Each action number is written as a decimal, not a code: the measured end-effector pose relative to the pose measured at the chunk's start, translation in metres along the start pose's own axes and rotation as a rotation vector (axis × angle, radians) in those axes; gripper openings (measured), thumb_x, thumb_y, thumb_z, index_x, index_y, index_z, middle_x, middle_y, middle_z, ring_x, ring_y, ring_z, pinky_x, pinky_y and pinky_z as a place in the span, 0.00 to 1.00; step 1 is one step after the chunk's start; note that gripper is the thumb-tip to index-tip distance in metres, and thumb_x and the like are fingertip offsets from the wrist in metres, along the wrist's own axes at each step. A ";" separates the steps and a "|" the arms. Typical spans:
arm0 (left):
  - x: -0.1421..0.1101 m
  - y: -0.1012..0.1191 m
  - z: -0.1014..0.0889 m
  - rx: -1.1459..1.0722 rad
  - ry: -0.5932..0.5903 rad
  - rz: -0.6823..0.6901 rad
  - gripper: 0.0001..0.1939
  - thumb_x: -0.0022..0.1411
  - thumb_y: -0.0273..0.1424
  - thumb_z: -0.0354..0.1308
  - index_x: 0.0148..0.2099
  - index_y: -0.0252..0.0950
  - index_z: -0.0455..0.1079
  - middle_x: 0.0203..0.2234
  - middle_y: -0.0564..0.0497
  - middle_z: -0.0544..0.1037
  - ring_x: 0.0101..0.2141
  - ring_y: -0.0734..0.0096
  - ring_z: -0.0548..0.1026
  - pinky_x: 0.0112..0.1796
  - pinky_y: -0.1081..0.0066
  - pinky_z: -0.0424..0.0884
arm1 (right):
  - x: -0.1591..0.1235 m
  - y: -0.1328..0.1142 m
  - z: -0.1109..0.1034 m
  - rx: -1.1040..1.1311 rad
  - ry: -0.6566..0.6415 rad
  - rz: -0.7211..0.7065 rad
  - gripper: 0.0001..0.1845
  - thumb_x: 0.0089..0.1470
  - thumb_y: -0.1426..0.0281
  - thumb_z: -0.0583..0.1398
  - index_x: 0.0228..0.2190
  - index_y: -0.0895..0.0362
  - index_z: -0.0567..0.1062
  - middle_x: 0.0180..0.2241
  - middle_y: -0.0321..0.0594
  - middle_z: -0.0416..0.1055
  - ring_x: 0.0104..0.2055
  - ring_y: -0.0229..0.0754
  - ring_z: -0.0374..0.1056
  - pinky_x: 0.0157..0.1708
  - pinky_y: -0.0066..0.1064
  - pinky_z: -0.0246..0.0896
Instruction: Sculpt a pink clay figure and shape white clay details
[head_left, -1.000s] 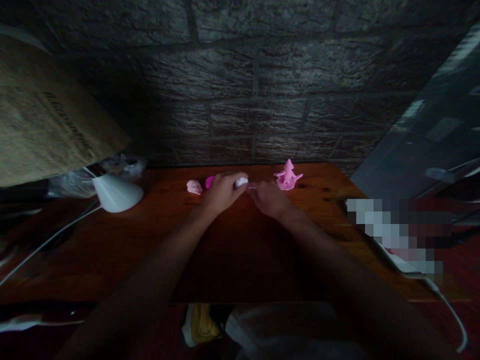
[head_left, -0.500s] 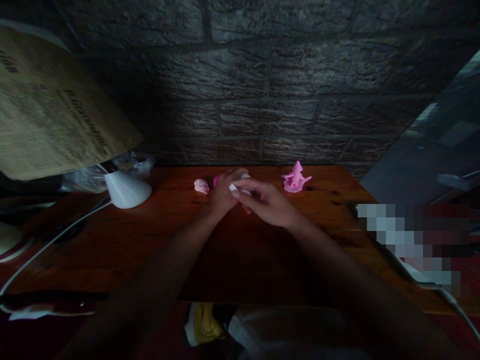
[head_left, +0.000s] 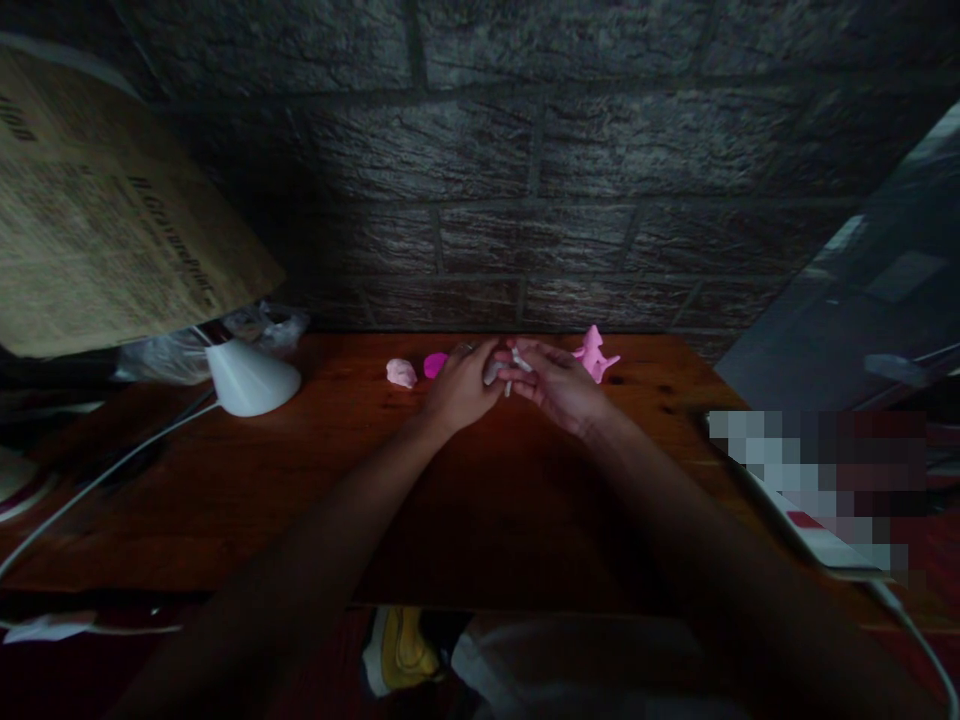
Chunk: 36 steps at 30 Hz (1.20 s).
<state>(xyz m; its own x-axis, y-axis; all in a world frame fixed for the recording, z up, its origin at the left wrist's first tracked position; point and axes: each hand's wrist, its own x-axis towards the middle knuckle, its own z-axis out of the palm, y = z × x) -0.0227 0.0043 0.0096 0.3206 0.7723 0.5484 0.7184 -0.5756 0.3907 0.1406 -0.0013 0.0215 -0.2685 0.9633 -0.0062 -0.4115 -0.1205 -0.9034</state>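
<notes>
Over the back of the wooden table, my left hand (head_left: 465,388) curls round a white lump of soft clay (head_left: 492,373). Facing it, my right hand (head_left: 561,388) pinches a small white clay strip (head_left: 520,360) between thumb and fingers. Another thin white bit pokes out below the fingertips, which nearly meet the left hand. A magenta lump (head_left: 435,365) lies just left of my left hand, partly covered by it. Farther left rests a pale pink lump (head_left: 401,373). Behind my right hand stands a pink clay figure (head_left: 595,355) with a pointed top, its lower left side hidden.
A lamp with a white conical base (head_left: 251,380) and a newsprint-patterned shade (head_left: 135,220) stands at the left, its cable crossing the table (head_left: 480,520). A pixelated flat device (head_left: 832,545) with a white cable lies on the right edge. The brick wall (head_left: 480,160) rises behind.
My right hand came over to my left hand, then drew back right and turned, showing a small white strip in its fingers. The white lump stays in my left hand. The view shifted slightly.
</notes>
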 end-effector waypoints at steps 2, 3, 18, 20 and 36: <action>0.000 0.005 -0.001 -0.066 0.118 0.097 0.23 0.61 0.23 0.59 0.58 0.33 0.70 0.52 0.40 0.79 0.54 0.55 0.76 0.55 0.53 0.71 | 0.001 0.000 0.001 -0.003 0.065 -0.010 0.13 0.53 0.61 0.71 0.30 0.56 0.76 0.30 0.38 0.79 0.23 0.31 0.67 0.20 0.21 0.61; 0.000 0.007 -0.002 -0.106 0.157 0.151 0.23 0.61 0.23 0.59 0.59 0.32 0.69 0.53 0.39 0.79 0.54 0.56 0.76 0.56 0.53 0.71 | 0.002 0.000 0.001 -0.009 0.078 -0.020 0.14 0.53 0.60 0.70 0.29 0.56 0.76 0.28 0.38 0.78 0.20 0.29 0.62 0.17 0.21 0.55; 0.000 0.008 0.014 -0.339 0.245 0.109 0.14 0.65 0.32 0.63 0.53 0.37 0.78 0.55 0.42 0.79 0.58 0.59 0.75 0.60 0.51 0.69 | 0.003 0.008 0.001 0.140 0.005 0.051 0.14 0.60 0.61 0.65 0.27 0.55 0.71 0.19 0.27 0.63 0.18 0.29 0.51 0.19 0.26 0.48; -0.001 0.010 0.015 -0.368 0.244 0.079 0.12 0.66 0.31 0.62 0.51 0.37 0.78 0.53 0.42 0.80 0.57 0.60 0.75 0.60 0.52 0.70 | 0.001 0.007 0.002 0.145 -0.017 0.067 0.15 0.60 0.59 0.65 0.27 0.54 0.72 0.20 0.28 0.65 0.19 0.29 0.53 0.20 0.25 0.50; 0.005 0.013 0.011 -0.775 0.270 -0.125 0.10 0.68 0.31 0.58 0.49 0.37 0.77 0.48 0.45 0.83 0.48 0.65 0.81 0.51 0.64 0.77 | -0.001 0.004 0.001 0.147 -0.093 0.039 0.11 0.44 0.67 0.75 0.31 0.53 0.81 0.27 0.31 0.72 0.24 0.29 0.58 0.22 0.23 0.54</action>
<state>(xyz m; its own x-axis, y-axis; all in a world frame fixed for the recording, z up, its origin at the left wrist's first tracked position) -0.0052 0.0040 0.0090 0.0361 0.8088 0.5870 0.0784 -0.5879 0.8051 0.1385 -0.0030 0.0185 -0.3633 0.9316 0.0053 -0.5199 -0.1980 -0.8310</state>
